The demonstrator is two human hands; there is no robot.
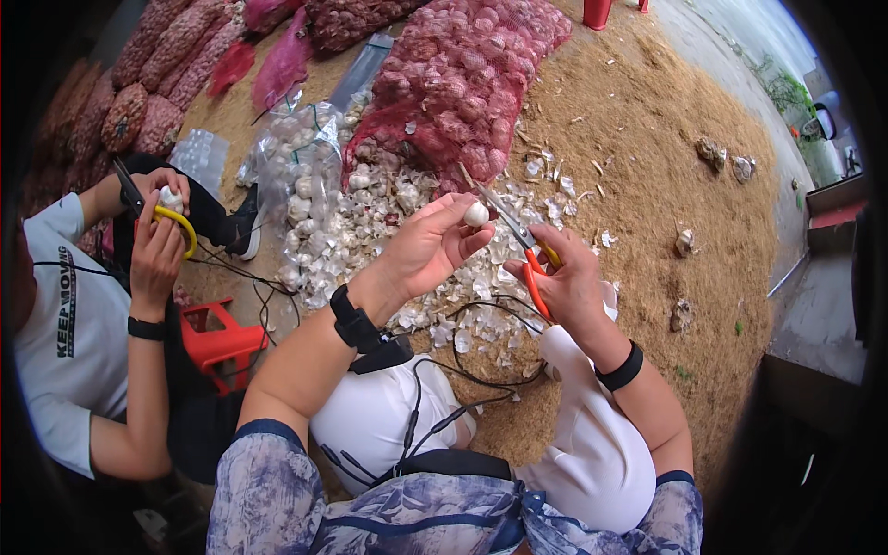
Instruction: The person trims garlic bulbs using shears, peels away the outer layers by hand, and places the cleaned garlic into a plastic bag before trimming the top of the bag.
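In left grip, at fingertips, garlic bulb

Ground covered with tan chaff. Upper centre, a red net sack of bulbs; centre, a heap of garlic and peelings; left of centre, a red stool; right, scattered clumps.

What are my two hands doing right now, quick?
Left hand: closed on a garlic bulb, held at the fingertips.
Right hand: closed around the handles of the scissors.
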